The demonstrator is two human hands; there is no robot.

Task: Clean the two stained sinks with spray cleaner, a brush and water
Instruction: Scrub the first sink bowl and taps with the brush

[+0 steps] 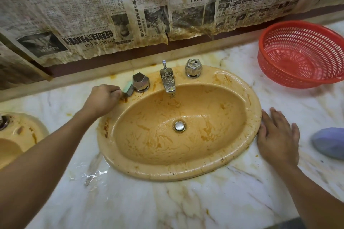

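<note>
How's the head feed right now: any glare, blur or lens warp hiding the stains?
Head view: light is soft and even, no hard shadows; one bright reflection on the wet countertop left of the sink; the wide lens bows the backsplash; the blue object at the right edge is blurred; basin stains and the brush in the left hand read sharp.

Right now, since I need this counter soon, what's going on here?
A person is scrubbing the stained oval sink. Their left hand grips a green brush against the rim beside the left tap knob, while the right hand rests flat on the marble counter by the sink's right edge. Orange streaks cover the basin, and the second sink at the left is stained too.
</note>
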